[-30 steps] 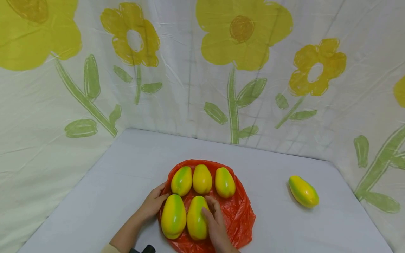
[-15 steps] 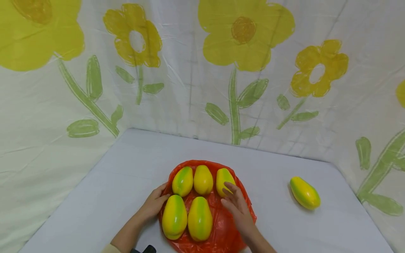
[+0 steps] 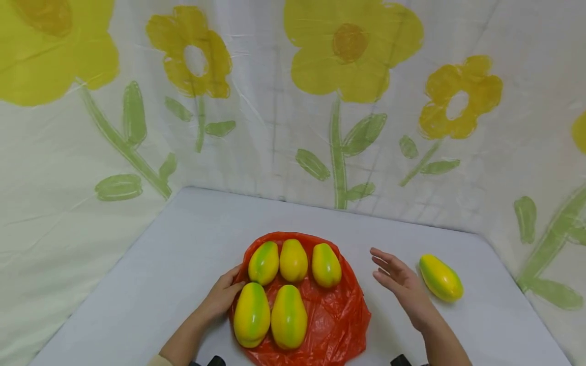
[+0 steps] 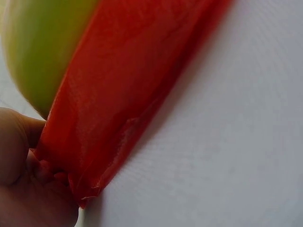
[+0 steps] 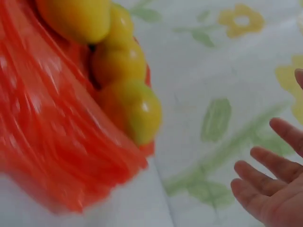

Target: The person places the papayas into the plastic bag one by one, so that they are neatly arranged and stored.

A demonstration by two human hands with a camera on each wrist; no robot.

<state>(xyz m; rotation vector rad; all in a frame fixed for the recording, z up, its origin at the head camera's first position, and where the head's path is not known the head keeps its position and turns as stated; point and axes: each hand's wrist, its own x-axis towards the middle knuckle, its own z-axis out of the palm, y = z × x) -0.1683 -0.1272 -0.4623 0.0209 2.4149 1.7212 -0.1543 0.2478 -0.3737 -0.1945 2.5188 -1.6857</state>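
My left hand [image 3: 223, 293] pinches the left rim of a round, open red plastic bag [image 3: 336, 320], thumb inside the edge and fingers against the outer wall, as the left wrist view shows. Inside lie several yellow-green papayas: three along the back, among them a right-hand papaya [image 3: 326, 265], and two in front, such as the front-left papaya [image 3: 252, 315]. Another papaya [image 3: 441, 278] lies on the table farther right. Between bag and lone papaya, my right hand [image 3: 403, 287] hovers with fingers extended and holds nothing. The right wrist view shows its spread fingers [image 5: 258, 177].
A white tabletop [image 3: 206, 223] carries everything. Behind and beside it hangs a pale cloth [image 3: 256, 127] printed with yellow flowers. Dark pieces of the wrist cameras [image 3: 400, 360] poke in at the lower edge.
My right hand has let go of the front-right papaya in the bag and swung right, past the bag's edge, toward the lone papaya. The left hand has stayed at the rim.
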